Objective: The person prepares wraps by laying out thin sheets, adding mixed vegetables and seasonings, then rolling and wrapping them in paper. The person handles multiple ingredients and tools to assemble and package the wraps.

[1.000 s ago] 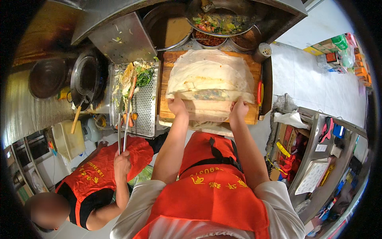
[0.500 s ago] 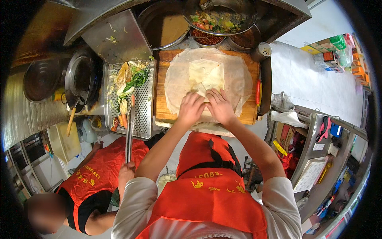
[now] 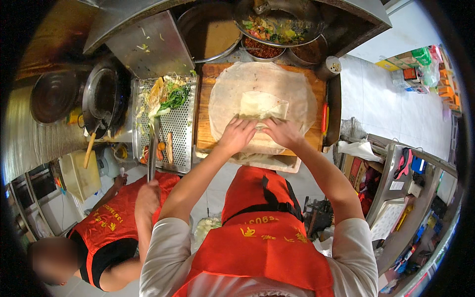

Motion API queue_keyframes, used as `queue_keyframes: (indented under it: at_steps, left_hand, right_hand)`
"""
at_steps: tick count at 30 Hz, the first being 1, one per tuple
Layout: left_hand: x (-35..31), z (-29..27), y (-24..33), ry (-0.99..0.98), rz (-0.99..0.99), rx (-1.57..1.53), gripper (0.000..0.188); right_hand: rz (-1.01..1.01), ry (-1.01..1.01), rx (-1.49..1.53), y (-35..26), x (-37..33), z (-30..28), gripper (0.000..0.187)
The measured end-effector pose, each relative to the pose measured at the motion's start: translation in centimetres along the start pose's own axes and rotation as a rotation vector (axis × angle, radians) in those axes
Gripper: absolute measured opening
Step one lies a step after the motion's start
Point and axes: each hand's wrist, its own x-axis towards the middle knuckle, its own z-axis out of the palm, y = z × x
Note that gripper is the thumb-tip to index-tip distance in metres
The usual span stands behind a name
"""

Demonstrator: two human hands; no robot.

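A stack of large, thin, round flatbreads (image 3: 222,94) lies on a wooden board (image 3: 204,129) in front of me. On it is a smaller, pale, squarish sheet (image 3: 263,102), its near end rolled over into a flatbread wrap (image 3: 261,125). My left hand (image 3: 239,133) curls over the left of this roll, its fingertips pressed on top. From the right, my right hand (image 3: 283,132) grips it the same way. Only a short stretch of the roll shows between my hands; any filling is hidden.
At left, a co-worker's hand (image 3: 148,195) holds tongs (image 3: 153,148) over a perforated metal tray (image 3: 182,129) with greens. Beyond the board stand a pot of brown liquid (image 3: 210,32), a bowl of chilli (image 3: 263,48) and a pan (image 3: 314,24). A red-handled tool (image 3: 324,118) lies at the board's right edge.
My hands have spread slightly apart, the right one shifting right, and the near end of the pale sheet is rolled further over. The co-worker's tongs have moved to the greens.
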Motion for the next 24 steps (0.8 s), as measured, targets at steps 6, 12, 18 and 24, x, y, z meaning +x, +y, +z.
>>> queue_keyframes:
  at_steps: [6,12,18,24]
  left_hand:
    - [2.0,-1.1,0.8,0.103,0.048,0.066,0.037]
    - [4.9,1.2,-1.1,0.175,0.053,0.104,0.017]
    - [11.8,1.6,-3.2,0.308,-0.175,0.203,0.017]
    - [11.7,-1.5,-3.9,0.095,-0.066,-0.027,0.044]
  right_hand:
    - [0.029,0.213,-0.222,1.3,2.4,0.5,0.024]
    - [0.137,0.219,-0.373,2.3,3.1,0.7,0.039]
    - [0.153,0.175,-0.364,-1.8,1.0,0.1,0.093]
    - [0.112,0.203,-0.352,3.5,6.4,-2.5,0.092]
